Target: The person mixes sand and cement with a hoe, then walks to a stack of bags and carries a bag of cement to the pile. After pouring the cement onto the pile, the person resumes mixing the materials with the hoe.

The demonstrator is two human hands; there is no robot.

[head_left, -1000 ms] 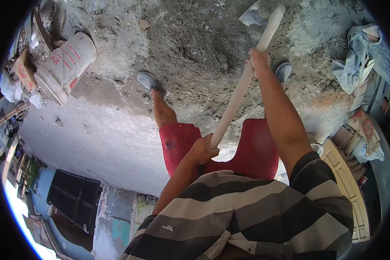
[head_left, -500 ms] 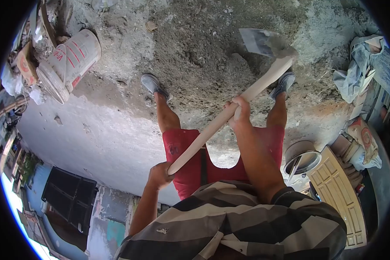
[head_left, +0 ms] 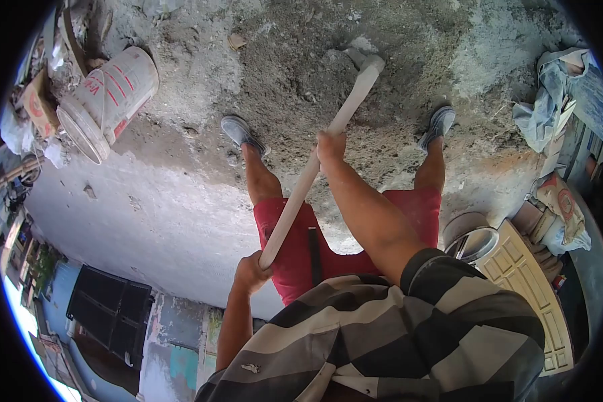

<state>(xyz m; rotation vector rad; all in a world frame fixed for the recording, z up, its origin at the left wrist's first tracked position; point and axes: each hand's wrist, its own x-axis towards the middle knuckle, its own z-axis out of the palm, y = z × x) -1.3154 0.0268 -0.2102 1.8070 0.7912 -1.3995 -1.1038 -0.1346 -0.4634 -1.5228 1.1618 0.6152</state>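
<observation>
My left hand (head_left: pixel 253 271) is closed around the lower end of a hoe's pale wooden handle (head_left: pixel 297 201), near my left thigh. Farther up the same handle, my right hand (head_left: pixel 331 149) wraps round its middle. The handle slants up and away to the right. Its head end (head_left: pixel 372 63) rests at the patch of loose, dark, gritty soil (head_left: pixel 301 80) in front of my feet. Most of the blade is hidden there, in or behind the soil. My two grey shoes (head_left: pixel 243 132) stand apart on either side of the handle.
A dirty white bucket (head_left: pixel 117 90) lies tilted at the left beside rubbish. To the right are plastic sheeting (head_left: pixel 549 100), a sack (head_left: pixel 561 208), a round basin-like container (head_left: pixel 472 241) and a panelled door (head_left: pixel 526 288). A smooth grey concrete floor (head_left: pixel 127 214) borders the soil.
The hoe's head has swung left and its blade, seen in the air before, has come down to the soil. My right hand has moved left with the handle; my left hand has barely shifted.
</observation>
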